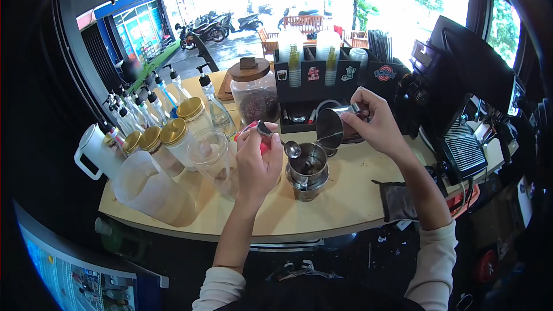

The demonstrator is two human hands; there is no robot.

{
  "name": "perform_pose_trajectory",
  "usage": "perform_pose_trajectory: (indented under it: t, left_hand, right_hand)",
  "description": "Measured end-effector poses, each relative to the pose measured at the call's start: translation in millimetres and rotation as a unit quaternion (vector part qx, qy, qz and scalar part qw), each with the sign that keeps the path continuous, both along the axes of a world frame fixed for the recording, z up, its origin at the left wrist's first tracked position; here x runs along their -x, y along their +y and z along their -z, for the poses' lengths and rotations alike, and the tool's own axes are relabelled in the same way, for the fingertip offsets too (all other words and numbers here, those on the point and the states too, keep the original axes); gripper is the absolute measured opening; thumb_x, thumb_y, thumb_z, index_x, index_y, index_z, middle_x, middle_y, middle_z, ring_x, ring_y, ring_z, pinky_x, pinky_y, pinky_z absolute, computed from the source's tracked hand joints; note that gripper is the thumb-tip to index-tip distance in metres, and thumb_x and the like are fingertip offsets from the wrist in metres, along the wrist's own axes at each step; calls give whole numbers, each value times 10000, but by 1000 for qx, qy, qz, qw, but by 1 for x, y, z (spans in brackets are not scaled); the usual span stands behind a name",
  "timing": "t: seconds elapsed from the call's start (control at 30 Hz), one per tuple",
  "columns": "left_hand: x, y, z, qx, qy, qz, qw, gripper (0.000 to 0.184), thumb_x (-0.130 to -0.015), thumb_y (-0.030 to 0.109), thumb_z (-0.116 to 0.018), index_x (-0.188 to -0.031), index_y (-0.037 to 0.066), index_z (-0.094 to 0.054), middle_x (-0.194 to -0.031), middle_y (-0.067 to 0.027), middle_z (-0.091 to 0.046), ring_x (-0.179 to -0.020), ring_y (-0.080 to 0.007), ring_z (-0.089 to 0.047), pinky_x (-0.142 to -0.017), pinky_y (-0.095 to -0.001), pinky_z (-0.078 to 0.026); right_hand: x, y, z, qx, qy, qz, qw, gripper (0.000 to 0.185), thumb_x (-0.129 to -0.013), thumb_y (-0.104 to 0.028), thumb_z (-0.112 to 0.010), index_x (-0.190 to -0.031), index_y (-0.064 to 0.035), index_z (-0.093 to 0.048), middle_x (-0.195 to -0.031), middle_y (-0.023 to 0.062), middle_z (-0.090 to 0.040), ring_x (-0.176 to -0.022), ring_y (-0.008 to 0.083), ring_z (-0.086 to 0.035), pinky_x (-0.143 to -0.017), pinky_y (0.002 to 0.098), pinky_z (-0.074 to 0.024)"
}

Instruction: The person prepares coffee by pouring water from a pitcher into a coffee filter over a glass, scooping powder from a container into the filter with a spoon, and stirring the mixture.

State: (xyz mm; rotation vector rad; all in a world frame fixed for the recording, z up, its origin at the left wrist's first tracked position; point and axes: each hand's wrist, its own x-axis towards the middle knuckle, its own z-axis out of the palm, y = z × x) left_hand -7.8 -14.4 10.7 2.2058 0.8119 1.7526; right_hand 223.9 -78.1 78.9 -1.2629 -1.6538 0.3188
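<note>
My right hand (371,122) is closed around a small metal pitcher (330,126), tilted to the left. A thin stream runs from its lip into an open metal coffee dripper (307,168) with dark contents. The dripper sits on a metal cup (309,192) on the counter. My left hand (259,158) grips the dark handle of a spoon (292,150), its bowl just left of the dripper's rim. Something red (265,147) shows behind the left hand; I cannot tell if the hand touches it. A clear plastic cup (210,152) stands left of that hand.
Left on the counter (271,219) are a frosted jug (141,187), gold-lidded jars (193,112) and several pump bottles (213,101). Behind stand a wooden-lidded jar (253,95) and a black cup organizer (311,80). A dark cloth (398,200) and a black machine (461,144) are at right.
</note>
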Motion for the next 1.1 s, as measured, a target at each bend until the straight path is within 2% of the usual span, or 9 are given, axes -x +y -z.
perform_pose_trajectory:
  t: [0.03, 0.2, 0.27, 0.33, 0.4, 0.47, 0.67, 0.87, 1.1]
  left_hand:
    - [0, 1, 0, -32, 18, -13, 999, 152, -897, 95, -559, -993, -20, -587, -832, -126, -634, -696, -190, -641, -647, -304, -494]
    - [-5, -4, 2, 4, 0, 21, 1000, 145, -902, 87, -557, -998, -19, -579, -830, -123, -632, -709, -183, -644, -647, -301, -499]
    - [-8, -7, 2, 34, -6, 36, 999, 144, -902, 83, -560, -1002, -19, -576, -832, -123, -631, -715, -180, -645, -646, -300, -500]
    - [-13, -11, 1, 48, -35, 49, 997, 153, -861, 85, -598, -1004, 32, -604, -724, -74, -613, -798, -218, -545, -775, -357, -416]
    - [-14, -13, 2, 43, -21, 48, 998, 154, -861, 81, -597, -1008, 33, -604, -721, -73, -613, -799, -220, -546, -789, -363, -409]
    - [-13, -13, 3, 39, -8, 46, 998, 156, -862, 77, -595, -1011, 35, -604, -718, -73, -612, -800, -221, -548, -802, -369, -401]
    - [-7, -13, 3, -5, 13, 15, 1000, 166, -857, 73, -603, -1019, 37, -602, -710, -67, -609, -797, -233, -540, -809, -375, -394]
    - [-1, -11, 3, -56, 35, -25, 998, 144, -887, 83, -575, -1013, 21, -606, -831, -114, -666, -775, -238, -601, -750, -346, -458]
    - [3, -14, 3, -36, 0, -1, 999, 92, -858, 58, -599, -942, 33, -626, -878, -102, -656, -814, -275, -575, -811, -371, -420]
  right_hand:
    - [1, -2, -1, 9, 25, -10, 1000, 225, -837, -57, -647, -806, -23, -427, -671, -25, -447, -633, 16, -488, -546, 201, -442]
    - [2, -4, -2, -2, 24, -18, 1000, 224, -837, -54, -646, -805, -24, -427, -669, -29, -428, -644, 11, -478, -550, 196, -439]
    - [6, -4, -3, 3, 32, -14, 999, 239, -821, -64, -666, -788, -63, -429, -682, -54, -413, -632, -6, -342, -542, 183, -287]
    - [11, -4, -4, 8, 45, -23, 999, 236, -823, -68, -667, -791, -62, -432, -684, -54, -417, -634, -6, -345, -543, 182, -288]
    - [14, -3, -4, 13, 59, -31, 998, 234, -826, -71, -667, -795, -61, -436, -685, -54, -422, -637, -6, -348, -543, 180, -289]
    - [17, -2, -4, 13, 59, -51, 997, 231, -842, -53, -644, -817, -21, -417, -673, -24, -449, -662, 7, -504, -555, 194, -463]
    - [22, -9, -5, 21, 73, -68, 995, 228, -844, -49, -642, -824, -16, -418, -696, -13, -491, -702, 22, -567, -565, 200, -486]
    - [7, -12, 6, 6, 59, -37, 998, 229, -833, -69, -669, -797, -60, -443, -712, -47, -452, -674, -4, -388, -577, 169, -354]
    - [-28, -9, 56, -47, 233, 16, 971, 180, -830, -33, -636, -770, -61, -469, -672, -56, -420, -637, 0, -405, -558, 172, -324]
